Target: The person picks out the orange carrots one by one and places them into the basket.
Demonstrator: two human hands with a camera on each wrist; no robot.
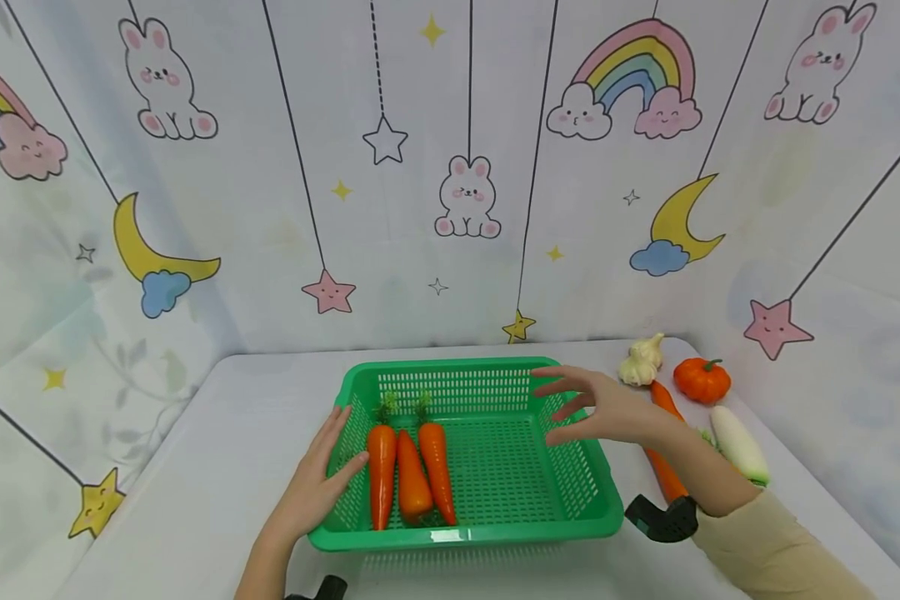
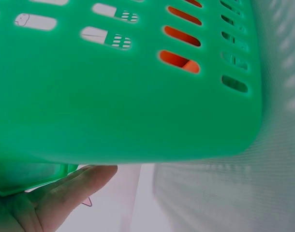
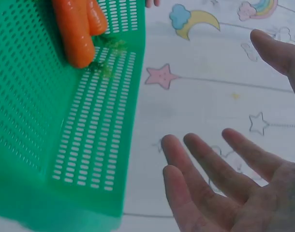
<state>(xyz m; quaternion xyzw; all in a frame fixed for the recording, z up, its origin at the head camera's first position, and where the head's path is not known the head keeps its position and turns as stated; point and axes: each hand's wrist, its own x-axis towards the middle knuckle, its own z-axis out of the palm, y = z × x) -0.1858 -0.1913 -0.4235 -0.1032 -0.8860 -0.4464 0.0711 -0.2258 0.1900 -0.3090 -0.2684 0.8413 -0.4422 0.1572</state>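
A green plastic basket (image 1: 495,533) stands on the white table in the head view. Three orange carrots, among them the leftmost carrot (image 1: 381,475), lie side by side in its left part; leafy tops show at the far end. My left hand (image 1: 309,490) rests on the basket's left rim, fingers straight, thumb over the edge. In the left wrist view, orange shows through slots in the basket's wall (image 2: 118,106). My right hand (image 1: 598,406) hovers over the basket's right side, fingers spread and holding nothing, also plain in the right wrist view.
Right of the basket lie a garlic bulb (image 1: 642,360), a small orange pumpkin (image 1: 702,381), a white radish (image 1: 739,443) and orange carrot (image 1: 667,477) partly hidden by my right forearm. A patterned cloth wall (image 1: 420,250) rises behind the table (image 1: 225,433).
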